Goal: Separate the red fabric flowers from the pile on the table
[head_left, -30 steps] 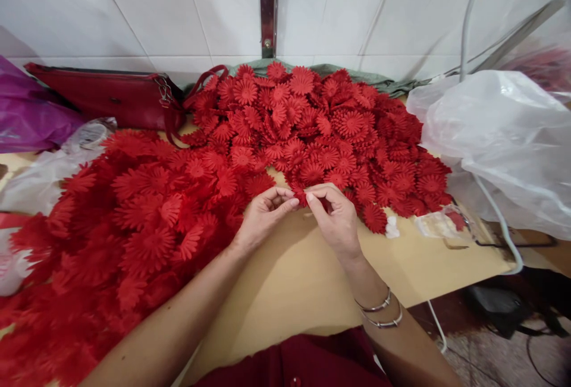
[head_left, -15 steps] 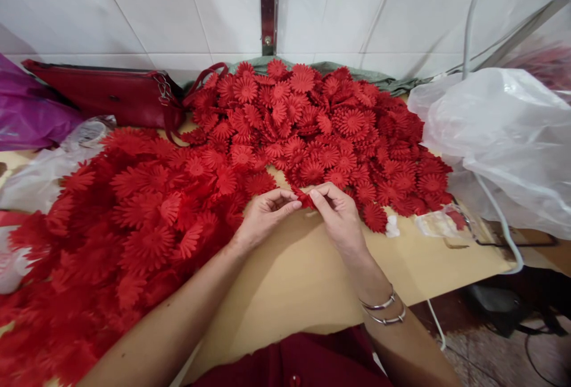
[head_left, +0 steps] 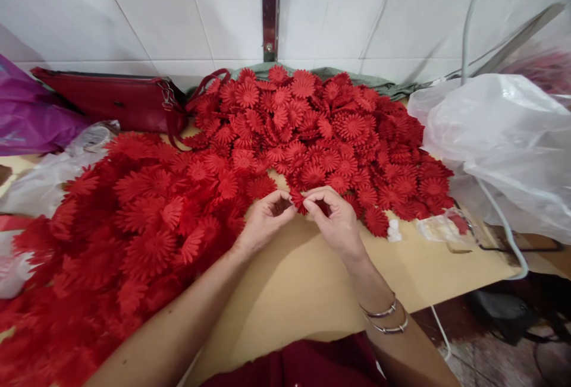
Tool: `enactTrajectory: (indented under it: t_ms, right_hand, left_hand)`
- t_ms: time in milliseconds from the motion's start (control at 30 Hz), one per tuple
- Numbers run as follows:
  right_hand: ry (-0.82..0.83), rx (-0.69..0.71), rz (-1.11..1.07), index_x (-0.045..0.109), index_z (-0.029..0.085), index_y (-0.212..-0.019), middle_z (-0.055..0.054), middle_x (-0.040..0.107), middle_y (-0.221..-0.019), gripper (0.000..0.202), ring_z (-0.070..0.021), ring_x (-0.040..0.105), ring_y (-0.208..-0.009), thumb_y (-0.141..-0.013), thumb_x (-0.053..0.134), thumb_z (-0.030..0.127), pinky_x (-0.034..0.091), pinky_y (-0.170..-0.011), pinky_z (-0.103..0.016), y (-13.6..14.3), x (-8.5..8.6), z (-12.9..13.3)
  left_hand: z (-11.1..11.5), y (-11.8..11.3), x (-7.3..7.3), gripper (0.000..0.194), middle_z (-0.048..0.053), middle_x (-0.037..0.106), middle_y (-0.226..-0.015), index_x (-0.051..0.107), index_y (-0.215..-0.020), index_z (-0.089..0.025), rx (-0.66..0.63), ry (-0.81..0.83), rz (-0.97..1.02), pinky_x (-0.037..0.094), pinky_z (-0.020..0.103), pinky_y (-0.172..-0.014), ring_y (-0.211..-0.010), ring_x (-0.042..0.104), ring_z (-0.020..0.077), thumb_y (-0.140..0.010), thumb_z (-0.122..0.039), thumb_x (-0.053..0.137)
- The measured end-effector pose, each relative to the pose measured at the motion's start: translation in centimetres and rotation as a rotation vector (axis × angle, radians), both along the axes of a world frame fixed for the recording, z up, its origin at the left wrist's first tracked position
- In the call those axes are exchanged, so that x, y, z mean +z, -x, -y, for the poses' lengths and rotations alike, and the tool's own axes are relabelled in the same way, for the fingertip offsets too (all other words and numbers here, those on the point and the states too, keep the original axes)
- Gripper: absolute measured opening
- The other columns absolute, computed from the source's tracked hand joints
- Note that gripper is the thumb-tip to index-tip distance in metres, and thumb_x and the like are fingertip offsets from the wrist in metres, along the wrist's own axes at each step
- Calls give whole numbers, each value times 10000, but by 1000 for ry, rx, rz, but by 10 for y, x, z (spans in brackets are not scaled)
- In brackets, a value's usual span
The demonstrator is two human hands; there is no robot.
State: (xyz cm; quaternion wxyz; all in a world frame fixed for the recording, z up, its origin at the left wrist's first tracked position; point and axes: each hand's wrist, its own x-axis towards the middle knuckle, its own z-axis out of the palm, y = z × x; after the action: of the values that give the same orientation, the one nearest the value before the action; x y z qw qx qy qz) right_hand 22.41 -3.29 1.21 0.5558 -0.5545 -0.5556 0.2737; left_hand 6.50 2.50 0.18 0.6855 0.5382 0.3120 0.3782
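Between my two hands is a small red fabric flower (head_left: 298, 198), pinched by the fingertips of both. My left hand (head_left: 266, 219) grips its left side with thumb and forefinger. From the right, my right hand (head_left: 334, 220) pinches it the same way, and its fingers hide part of the petals. Just beyond my hands rises a heap of small red fabric flowers (head_left: 352, 128). A looser pile of larger, thinner red flower petals (head_left: 149, 247) spreads along my left forearm.
A red handbag (head_left: 116, 98) and a purple bag (head_left: 35, 110) stand at the back left. White plastic bags (head_left: 499, 143) bulge at the right beside a pale cable (head_left: 502, 220). The wooden table (head_left: 285, 280) ends in an edge at the lower right.
Both hands have shifted slightly left, still pinching the flower. The flower has turned between the fingertips, so more of its petals show. The camera view has tilted a little.
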Motion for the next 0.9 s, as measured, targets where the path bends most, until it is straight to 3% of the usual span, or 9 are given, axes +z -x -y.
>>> enactTrajectory:
  t_ms: [233,400,500,633,733,900]
  right_hand:
    - [144,57,-254,690,242,-880,-17,710,-956,164,-168,655,-889,-960,645,379,526,-804,-310,-5,-5,0]
    - [155,20,-201,719,242,-978,-23,724,-984,221,-165,656,-918,-971,625,442,534,-843,-300,-5,5,4]
    - [169,91,-191,710,264,-1119,-28,723,-1029,256,-175,666,-947,-968,631,454,545,-849,-318,-6,5,4]
    - [38,80,-39,732,268,-1001,-39,696,-1064,134,-198,663,-1031,-888,754,337,531,-945,-363,-5,0,1]
    - [-21,13,31,724,259,-908,-51,688,-1031,22,-208,656,-1055,-912,720,280,526,-957,-378,-3,-1,0]
    - [-4,-4,16,672,236,-903,-71,666,-1053,100,-206,647,-1047,-969,622,294,506,-960,-379,1,2,2]
  left_hand:
    - [-1,2,3,213,-17,625,-777,633,-854,-171,-23,-38,-19,420,232,-705,-709,523,117,-822,-350,743]
    - [-2,4,1,250,-5,651,-853,637,-891,-169,8,-16,16,442,236,-773,-778,553,125,-853,-392,741]
    - [-3,4,0,267,-2,654,-872,633,-897,-172,21,-1,11,443,239,-792,-802,561,132,-863,-413,740]
    - [-2,3,2,270,1,654,-871,628,-892,-177,13,-13,-5,439,247,-805,-807,562,139,-850,-414,748]
    - [-1,1,4,274,-6,635,-832,612,-881,-181,-9,-27,-17,425,244,-763,-761,538,133,-836,-411,753]
    - [-1,2,5,247,2,637,-842,623,-884,-178,-43,-46,-36,428,253,-774,-775,543,140,-839,-389,743]
